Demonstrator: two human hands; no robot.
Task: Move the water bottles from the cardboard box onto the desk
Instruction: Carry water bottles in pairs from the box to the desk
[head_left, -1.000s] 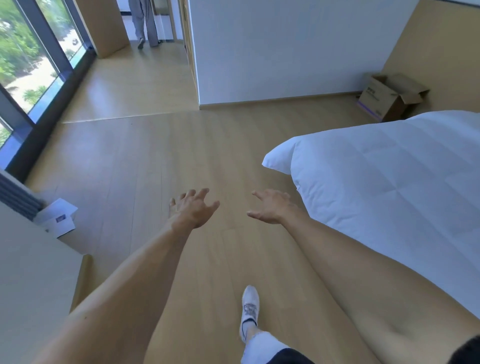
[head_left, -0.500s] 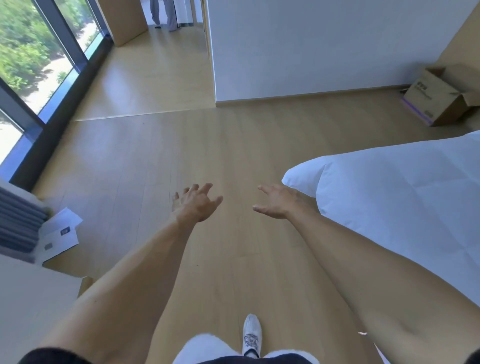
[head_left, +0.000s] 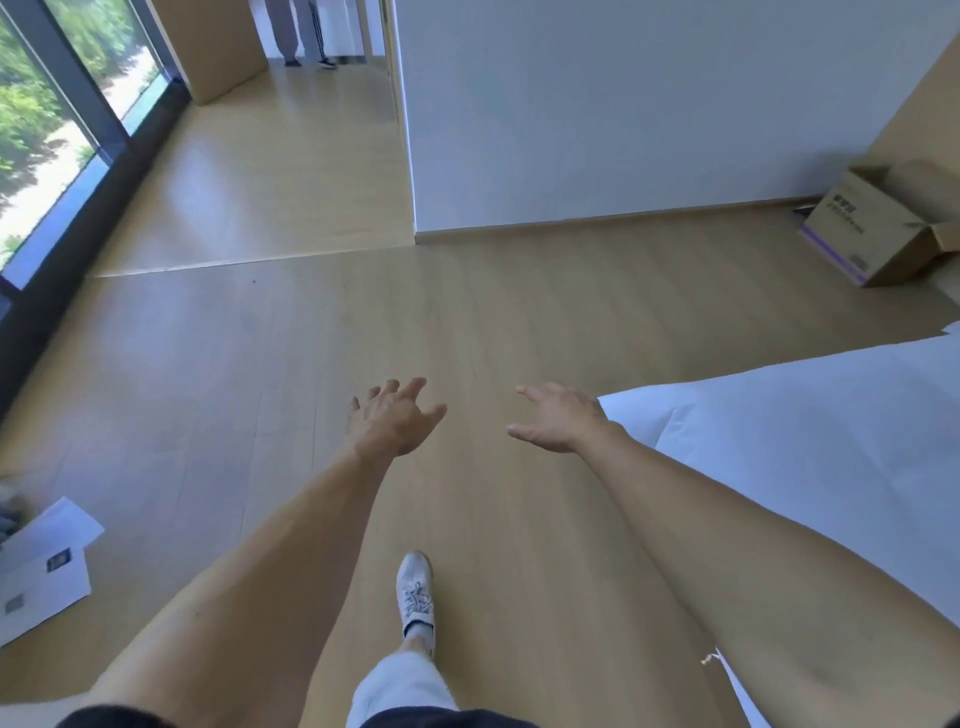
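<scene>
Now, hands: left hand (head_left: 393, 423) and right hand (head_left: 557, 420) both stretched out ahead over the floor, side by side with a gap between them.
Left hand state: fingers spread and slightly bent, back of the hand up, holding nothing.
Right hand state: fingers extended and relaxed, thumb edge toward the left hand, nothing in it.
Below the hands: wooden floor (head_left: 467, 322); one white sneaker (head_left: 414, 592) planted on it between the two forearms.
Right side: white bed (head_left: 810, 457), its corner just beside the right wrist.
Cardboard box: cardboard box (head_left: 867, 228) on the floor at far right, against the wall, flaps open, well apart from both hands.
Box contents: inside not visible from here; perhaps bottles, cannot tell.
Left side: white papers (head_left: 44, 566) lying on the floor at the lower left edge; window (head_left: 36, 119) with greenery beyond.
Far end: white wall (head_left: 623, 104); legs of another person (head_left: 298, 31) standing in the doorway at the top.
</scene>
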